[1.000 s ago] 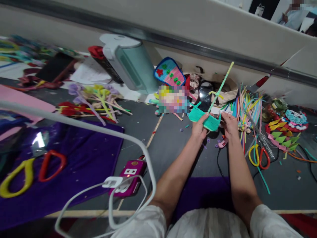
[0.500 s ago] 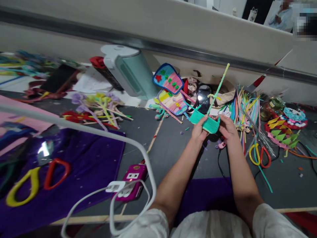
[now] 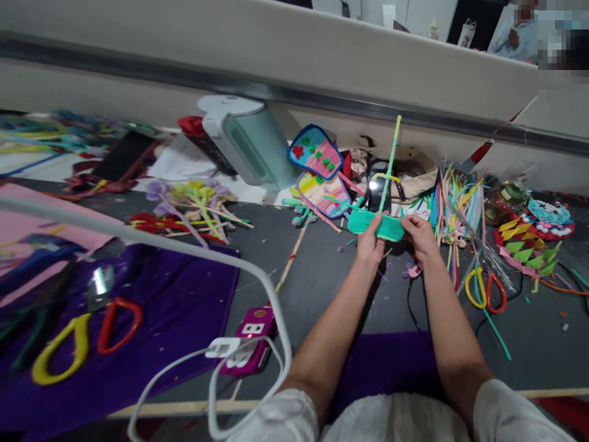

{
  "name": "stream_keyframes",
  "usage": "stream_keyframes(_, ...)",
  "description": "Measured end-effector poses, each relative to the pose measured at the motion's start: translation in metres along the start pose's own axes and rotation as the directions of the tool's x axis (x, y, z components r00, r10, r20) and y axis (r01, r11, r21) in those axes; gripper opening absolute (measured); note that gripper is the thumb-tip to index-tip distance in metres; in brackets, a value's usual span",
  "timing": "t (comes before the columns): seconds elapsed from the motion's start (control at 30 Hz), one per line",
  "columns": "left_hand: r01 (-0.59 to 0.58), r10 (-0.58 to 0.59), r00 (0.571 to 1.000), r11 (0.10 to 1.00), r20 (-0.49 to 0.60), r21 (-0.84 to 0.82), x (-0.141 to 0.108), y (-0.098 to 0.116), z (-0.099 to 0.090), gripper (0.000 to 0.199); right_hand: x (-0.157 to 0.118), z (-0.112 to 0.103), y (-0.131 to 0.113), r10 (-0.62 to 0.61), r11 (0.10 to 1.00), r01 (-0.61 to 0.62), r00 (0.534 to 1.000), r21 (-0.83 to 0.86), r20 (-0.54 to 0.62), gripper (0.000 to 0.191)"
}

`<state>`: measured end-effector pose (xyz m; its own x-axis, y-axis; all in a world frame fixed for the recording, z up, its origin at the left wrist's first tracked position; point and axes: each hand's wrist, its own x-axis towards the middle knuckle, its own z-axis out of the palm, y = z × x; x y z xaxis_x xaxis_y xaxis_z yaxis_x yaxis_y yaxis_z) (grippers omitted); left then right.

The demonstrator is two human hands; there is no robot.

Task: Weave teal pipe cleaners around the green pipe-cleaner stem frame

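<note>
A flat teal panel point(image 3: 389, 228) of side-by-side fuzzy stems is held up over the grey table, with a pale yellow-green stem point(image 3: 391, 156) rising from it and a short yellow piece across that stem. My left hand point(image 3: 370, 240) is closed on the panel's lower middle, thumb on its front. At the panel's right end my right hand point(image 3: 419, 236) pinches its edge, near a small teal stem end. Another teal stem end sticks out at the panel's upper left. Behind the panel lie two decorated fan-shaped pieces point(image 3: 315, 151).
Scissors point(image 3: 486, 291) and a bundle of coloured stems point(image 3: 460, 202) lie right. A teal pitcher point(image 3: 257, 144) stands behind. Left are a purple cloth point(image 3: 184, 294) with large scissors, a magenta power strip point(image 3: 251, 341) and a white cable point(image 3: 239, 261).
The teal panel has turned to lie more level, and its yellow-green stem now stands more upright. My right hand has moved slightly. The whole view has shifted a little.
</note>
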<state>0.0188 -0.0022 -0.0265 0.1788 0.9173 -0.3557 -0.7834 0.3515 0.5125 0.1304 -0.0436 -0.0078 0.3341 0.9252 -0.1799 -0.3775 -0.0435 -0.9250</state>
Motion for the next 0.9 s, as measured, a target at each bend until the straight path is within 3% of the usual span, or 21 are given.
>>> stream_keyframes(0.17,-0.016,0.012,0.997,0.998,0.075,0.055,0.012,0.016,-0.013,0.032,0.004,-0.008,0.0,-0.042,0.998,0.038,0.996,-0.053,-0.075,0.046)
stream_keyframes(0.37,-0.206,0.174,0.971,0.957,0.164,0.203,0.031,0.04,-0.034,0.04,0.009,-0.021,0.005,-0.061,0.994,0.051,0.992,-0.096,-0.107,0.048)
stream_keyframes(0.53,-0.266,0.215,0.955,0.926,0.205,0.269,0.031,0.04,-0.034,0.041,0.011,-0.017,0.009,-0.11,0.991,0.097,0.981,-0.09,-0.16,0.044)
stream_keyframes(0.73,-0.298,0.237,0.944,0.91,0.228,0.289,0.027,0.037,-0.031,0.042,0.016,-0.014,0.013,-0.168,0.986,0.159,0.936,-0.057,-0.31,0.043)
stream_keyframes(0.9,-0.296,0.235,0.945,0.91,0.227,0.29,0.025,0.036,-0.03,0.041,0.018,-0.019,0.008,-0.296,0.955,0.279,0.918,-0.103,-0.264,0.044)
